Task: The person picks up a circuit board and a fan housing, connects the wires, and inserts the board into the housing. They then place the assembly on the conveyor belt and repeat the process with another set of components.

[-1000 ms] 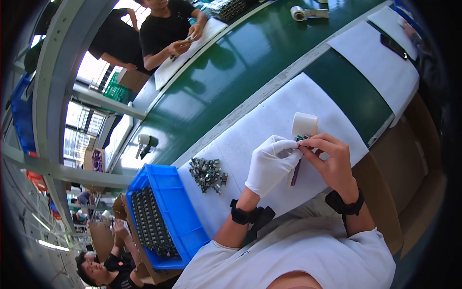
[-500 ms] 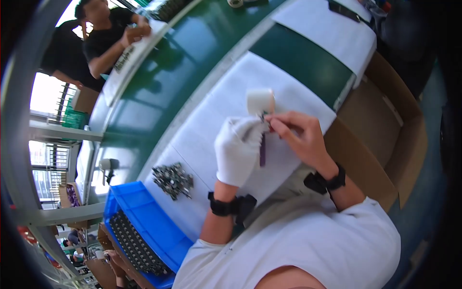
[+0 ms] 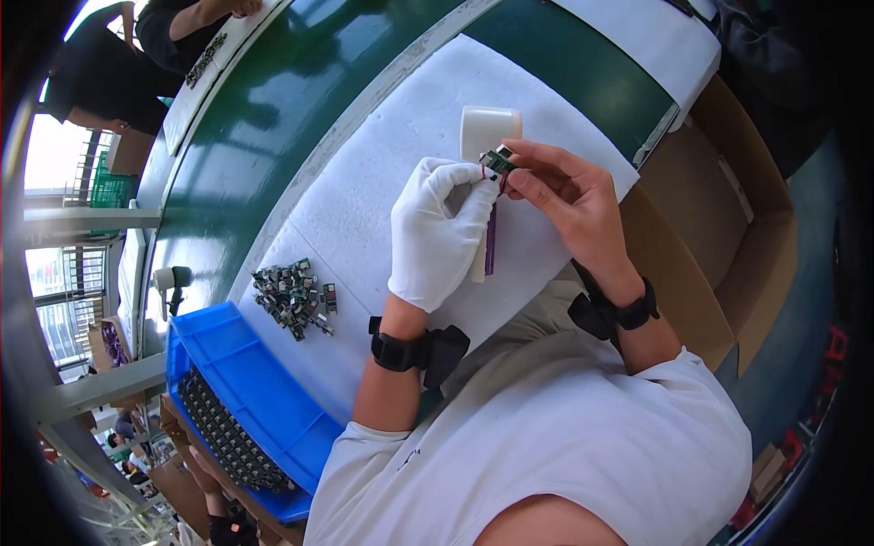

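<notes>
My left hand (image 3: 437, 232) wears a white glove. Its thumb and forefinger pinch the lower edge of a small green circuit board (image 3: 497, 161) with a silver connector on it. Bare, my right hand (image 3: 572, 196) grips the board's right side between thumb and bent fingers. Thin red wires (image 3: 503, 184) hang at the board, between the two hands; where they end I cannot make out. Below them a flat purple strip (image 3: 491, 241) lies by the glove, partly hidden. Just beyond the fingers rests a white cylindrical thing (image 3: 488, 130), like a roll.
A heap of small circuit boards (image 3: 293, 296) lies left on the white foam sheet (image 3: 364, 200). Near left, a blue bin (image 3: 264, 391) holds rows of boards. An open cardboard box (image 3: 710, 227) stands at right. People in dark clothes (image 3: 109, 68) are across the green table (image 3: 273, 118).
The view has shifted, so the hands and table things sit a little differently in it. The board now shows more plainly between my fingertips. Both hands stay together at it.
</notes>
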### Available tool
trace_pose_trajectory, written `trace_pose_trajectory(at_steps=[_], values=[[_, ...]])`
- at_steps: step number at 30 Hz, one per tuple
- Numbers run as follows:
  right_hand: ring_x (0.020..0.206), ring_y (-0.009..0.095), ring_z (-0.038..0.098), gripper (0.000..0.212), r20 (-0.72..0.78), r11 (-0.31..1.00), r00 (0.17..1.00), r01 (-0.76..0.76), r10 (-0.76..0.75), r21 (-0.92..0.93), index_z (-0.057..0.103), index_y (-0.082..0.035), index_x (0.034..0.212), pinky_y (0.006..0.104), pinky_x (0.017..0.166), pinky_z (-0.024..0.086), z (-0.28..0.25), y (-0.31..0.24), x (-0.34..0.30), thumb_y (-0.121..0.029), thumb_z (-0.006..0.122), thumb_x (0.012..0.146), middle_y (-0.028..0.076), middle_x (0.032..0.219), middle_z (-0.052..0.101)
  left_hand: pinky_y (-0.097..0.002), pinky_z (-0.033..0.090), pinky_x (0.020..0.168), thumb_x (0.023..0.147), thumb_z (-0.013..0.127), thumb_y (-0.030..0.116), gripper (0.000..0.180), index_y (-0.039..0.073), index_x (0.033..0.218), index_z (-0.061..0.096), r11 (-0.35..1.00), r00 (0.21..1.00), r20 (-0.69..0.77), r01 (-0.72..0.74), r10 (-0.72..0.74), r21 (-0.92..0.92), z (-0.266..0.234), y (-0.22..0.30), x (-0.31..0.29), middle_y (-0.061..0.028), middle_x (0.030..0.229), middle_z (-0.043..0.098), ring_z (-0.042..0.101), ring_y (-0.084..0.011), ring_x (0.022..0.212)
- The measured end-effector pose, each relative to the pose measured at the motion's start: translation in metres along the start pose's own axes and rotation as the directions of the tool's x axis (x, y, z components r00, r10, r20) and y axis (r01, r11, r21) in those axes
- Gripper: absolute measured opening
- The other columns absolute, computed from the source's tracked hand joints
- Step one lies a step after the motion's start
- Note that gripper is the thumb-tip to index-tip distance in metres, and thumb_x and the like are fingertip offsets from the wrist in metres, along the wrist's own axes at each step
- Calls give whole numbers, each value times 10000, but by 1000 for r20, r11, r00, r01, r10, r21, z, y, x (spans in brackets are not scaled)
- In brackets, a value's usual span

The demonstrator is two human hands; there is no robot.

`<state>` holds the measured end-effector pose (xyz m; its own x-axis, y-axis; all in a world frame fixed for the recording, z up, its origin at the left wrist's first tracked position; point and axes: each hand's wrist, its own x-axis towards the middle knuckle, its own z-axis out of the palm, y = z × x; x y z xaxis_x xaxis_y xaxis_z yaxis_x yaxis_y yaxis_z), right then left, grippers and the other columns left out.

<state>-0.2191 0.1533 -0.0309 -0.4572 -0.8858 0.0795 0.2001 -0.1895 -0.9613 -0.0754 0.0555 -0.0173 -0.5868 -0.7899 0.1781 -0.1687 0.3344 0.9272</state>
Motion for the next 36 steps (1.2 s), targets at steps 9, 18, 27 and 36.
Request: trace_pose_trajectory(at_steps=[9,18,27,36], values=[[935,121,677,309,-22,994,997,76,-78,-75,681,-16,1232,256,879,561,4,-1,1,-23,690,924,76,1067,714,-269,504,721,866,732,54,101,1,942,692,1000,999,34,19,-19,1,-1,5,2,-56,905,631,607,-129,775],[922,105,664,267,-13,955,984,169,-178,-243,722,-16,1161,220,827,544,4,1,0,19,701,897,63,1037,714,-275,510,705,855,735,49,96,3,932,700,998,1000,14,-26,25,52,-1,2,3,-63,896,638,619,-135,762],[885,101,657,253,-5,936,974,217,-227,-278,728,-18,1148,213,793,534,2,6,0,17,702,899,56,999,715,-267,510,686,849,746,50,97,3,927,715,1000,1000,23,-12,11,27,0,3,2,-59,880,644,625,-129,740],[841,103,662,242,-68,997,997,17,-22,-81,719,-7,1162,237,797,550,5,5,-2,-5,688,922,60,975,721,-238,523,713,848,775,78,135,8,962,759,976,984,-6,177,-179,-128,-1,6,1,-32,919,674,634,-87,792]])
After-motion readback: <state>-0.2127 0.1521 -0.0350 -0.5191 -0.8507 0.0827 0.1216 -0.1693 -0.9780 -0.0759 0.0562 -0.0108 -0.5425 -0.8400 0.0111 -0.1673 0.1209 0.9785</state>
